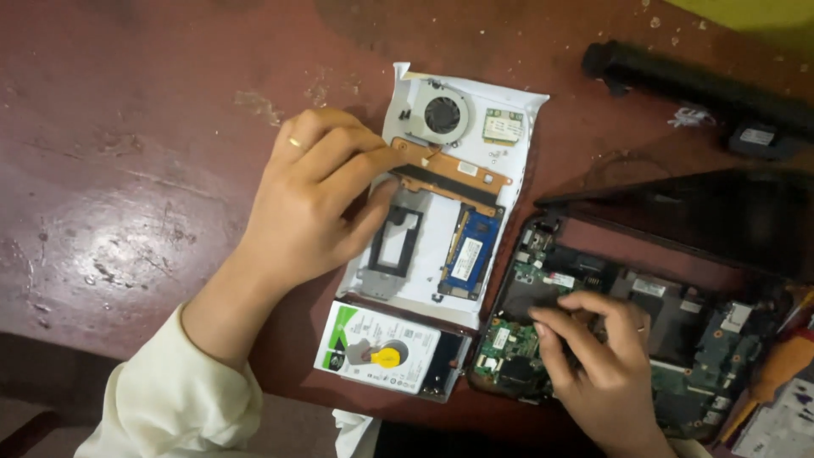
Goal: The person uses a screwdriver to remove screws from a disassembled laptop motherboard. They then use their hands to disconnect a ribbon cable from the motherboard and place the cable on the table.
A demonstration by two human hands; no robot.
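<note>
Head-camera footage showed a copper heat pipe (454, 174) with its round cooling fan (441, 114) laid on a white paper sheet (524, 106) in the upper centre of the frame. One end of the pipe was pinched between the thumb and fingers of the left hand (318, 199), which carried a ring and was reached in from the lower left in a cream sleeve (178, 399). Below the pipe on the same sheet, a black drive bracket (394, 246) and a blue memory module (471, 250) were laid side by side, and a small green wireless card (503, 125) was placed right of the fan. Just beneath the sheet, a hard drive (390, 352) was set on the reddish table (127, 127). At lower right, the right hand (593, 348) was rested with curled fingers on the green motherboard (704, 356) of an opened laptop (678, 220); whether anything was gripped could not be told. A black battery (695, 89) was left at the upper right.
</note>
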